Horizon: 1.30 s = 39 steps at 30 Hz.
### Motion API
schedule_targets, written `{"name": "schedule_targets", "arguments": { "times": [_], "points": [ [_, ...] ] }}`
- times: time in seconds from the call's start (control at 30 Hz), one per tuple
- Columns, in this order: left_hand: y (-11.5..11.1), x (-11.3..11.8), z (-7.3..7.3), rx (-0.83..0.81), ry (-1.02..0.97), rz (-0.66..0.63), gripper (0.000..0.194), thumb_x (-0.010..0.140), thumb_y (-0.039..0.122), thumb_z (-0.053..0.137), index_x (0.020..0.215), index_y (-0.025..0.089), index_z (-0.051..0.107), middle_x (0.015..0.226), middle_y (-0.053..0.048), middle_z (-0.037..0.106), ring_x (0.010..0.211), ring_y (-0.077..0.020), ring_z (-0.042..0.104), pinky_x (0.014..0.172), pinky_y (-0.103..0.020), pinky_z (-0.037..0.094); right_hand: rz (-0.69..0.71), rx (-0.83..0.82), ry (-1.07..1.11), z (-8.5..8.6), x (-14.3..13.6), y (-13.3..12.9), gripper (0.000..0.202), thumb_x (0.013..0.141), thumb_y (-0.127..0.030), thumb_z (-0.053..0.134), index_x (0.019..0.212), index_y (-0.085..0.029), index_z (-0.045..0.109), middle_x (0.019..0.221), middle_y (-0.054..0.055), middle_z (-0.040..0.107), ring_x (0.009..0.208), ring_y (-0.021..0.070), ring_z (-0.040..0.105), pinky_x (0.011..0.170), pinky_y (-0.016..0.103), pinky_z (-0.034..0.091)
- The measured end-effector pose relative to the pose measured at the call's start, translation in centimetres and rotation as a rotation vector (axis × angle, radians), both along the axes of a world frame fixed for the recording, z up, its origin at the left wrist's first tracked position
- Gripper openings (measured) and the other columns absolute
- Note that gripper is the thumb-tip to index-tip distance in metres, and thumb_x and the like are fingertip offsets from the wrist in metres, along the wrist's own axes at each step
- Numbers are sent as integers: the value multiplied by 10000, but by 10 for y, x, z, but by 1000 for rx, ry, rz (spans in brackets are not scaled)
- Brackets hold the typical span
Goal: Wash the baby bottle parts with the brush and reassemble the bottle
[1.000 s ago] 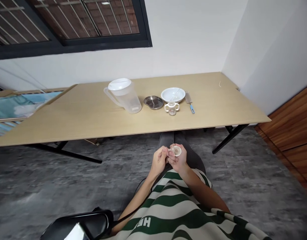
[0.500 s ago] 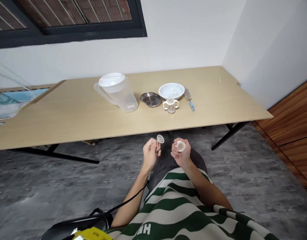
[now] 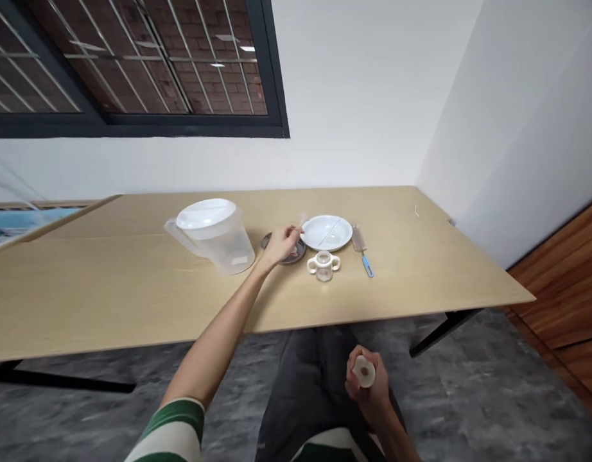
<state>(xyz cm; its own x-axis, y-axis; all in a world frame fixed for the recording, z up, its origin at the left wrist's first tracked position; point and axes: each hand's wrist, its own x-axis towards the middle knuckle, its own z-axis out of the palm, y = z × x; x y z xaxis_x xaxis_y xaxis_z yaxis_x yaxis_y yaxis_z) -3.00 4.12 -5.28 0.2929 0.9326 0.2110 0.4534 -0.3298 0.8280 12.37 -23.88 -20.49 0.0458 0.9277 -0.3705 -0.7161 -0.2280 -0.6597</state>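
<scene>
My left hand (image 3: 283, 245) is stretched out over the table, above the round metal dish (image 3: 296, 254) and partly hiding it. Its fingers pinch a small translucent disc (image 3: 304, 219), blurred, by the left rim of a white bowl (image 3: 327, 233). My right hand (image 3: 370, 388) is low in front of my lap, closed around a cream round cap (image 3: 364, 371) with a dark spot at its centre. Between the hands, near the table's front, stands a clear training cup (image 3: 323, 267) with two cream handles. A thin clear stick or straw (image 3: 329, 229) lies in the bowl.
A large translucent pitcher (image 3: 216, 237) with a white lid stands left of the dish. Right of the bowl lies a brush (image 3: 365, 255) with a blue handle. The wooden table (image 3: 108, 289) backs onto a white wall beneath a barred window.
My left hand has moved forward from the lap to above the dish, taking the disc along. My right hand stays low with the cap. The view has tilted up.
</scene>
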Motion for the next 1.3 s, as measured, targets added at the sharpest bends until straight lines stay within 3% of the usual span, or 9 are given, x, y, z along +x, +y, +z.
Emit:
{"name": "schedule_targets", "arguments": {
  "times": [0.23,0.4,0.53,0.63,0.7,0.8,0.9,1.07,1.3],
  "points": [
    [91,60,-18,-25,364,27,181,861,244,582,741,132,660,650,-56,663,637,-166,610,639,-247,468,-50,-29,-144,-14,36,19,410,631,-701,568,512,-310,537,359,-27,282,297,97,157,343,251,115],
    [109,77,-34,-19,577,98,66,774,177,663,727,137,686,798,-151,730,910,-291,687,797,-323,479,7,12,-164,-13,52,21,477,629,-746,558,497,-290,516,332,-32,286,265,95,169,307,251,172],
    [104,79,-24,25,618,127,112,793,205,677,830,106,711,968,-225,730,1015,-351,669,862,-377,478,54,49,-223,4,65,20,487,658,-749,572,510,-286,549,352,-24,320,275,112,204,314,278,207],
    [79,74,-2,109,568,130,265,917,312,565,954,96,715,1046,-228,713,1040,-348,656,898,-412,469,-58,69,-245,30,78,34,476,729,-702,573,547,-263,563,383,-23,353,304,108,232,329,257,195],
    [46,70,12,214,471,62,334,986,390,459,1052,173,703,1070,-129,720,1022,-266,654,915,-361,467,-100,93,-220,52,86,53,438,745,-634,596,573,-233,560,386,-43,344,310,73,197,332,215,167],
    [-20,68,25,513,118,-397,298,956,416,548,1038,180,711,958,-89,716,902,-215,649,873,-332,484,-131,139,-202,82,85,90,346,764,-518,606,626,-203,568,403,-64,354,329,50,197,338,184,175],
    [-78,67,23,615,75,-763,301,903,389,665,1146,214,694,1093,-102,693,968,-211,631,903,-328,485,-257,185,-181,103,67,119,298,765,-451,602,626,-201,520,496,-45,441,416,78,378,387,188,298],
    [-111,54,10,545,97,-675,239,979,267,543,1179,254,674,1213,-106,664,1031,-212,602,974,-372,463,-295,253,-171,114,31,130,284,785,-437,581,644,-196,530,622,-15,525,596,112,512,535,217,433],
    [-126,28,16,497,66,-688,187,980,201,510,1008,212,694,1040,-89,672,993,-195,613,925,-333,476,-100,265,-229,119,16,103,348,806,-473,600,625,-202,478,513,-77,344,427,56,232,369,198,159]
  ]
}}
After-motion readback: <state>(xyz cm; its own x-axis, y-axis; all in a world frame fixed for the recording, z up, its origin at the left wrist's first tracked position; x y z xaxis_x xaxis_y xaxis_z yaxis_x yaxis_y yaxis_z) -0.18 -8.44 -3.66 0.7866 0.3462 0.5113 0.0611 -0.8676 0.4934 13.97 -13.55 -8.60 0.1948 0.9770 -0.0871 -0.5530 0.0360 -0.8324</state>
